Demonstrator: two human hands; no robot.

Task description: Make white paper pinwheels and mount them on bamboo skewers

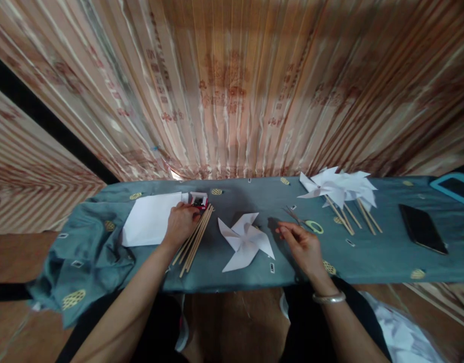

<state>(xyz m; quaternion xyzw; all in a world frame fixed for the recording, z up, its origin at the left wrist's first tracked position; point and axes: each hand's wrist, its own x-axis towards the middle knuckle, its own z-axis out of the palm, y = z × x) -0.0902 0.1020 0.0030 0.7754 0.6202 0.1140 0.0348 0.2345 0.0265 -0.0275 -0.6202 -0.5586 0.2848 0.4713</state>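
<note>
My left hand [181, 222] is over the edge of a stack of white paper [151, 220], its fingers bent together at the near side of a small pink box [199, 200] with dark contents. Whatever those fingertips hold is hidden. Beneath and beside them lies a bundle of thin wooden sticks [196, 242]. A folded white paper pinwheel [245, 241] rests flat between my hands, without a stick visible on it. To its right, my right hand [302, 247] hovers with thumb and fingers pinched; anything in them is too small to make out. Scissors with pale green handles [314, 227] lie just beyond it.
Several white pinwheels [339, 186] on wooden sticks lie at the back right. Farther right are a dark phone [422, 228] and a blue-framed device [454, 188]. A patterned curtain [232, 101] hangs behind the narrow cloth-covered table [232, 282]. White paper in a plastic bag [405, 333] is below right.
</note>
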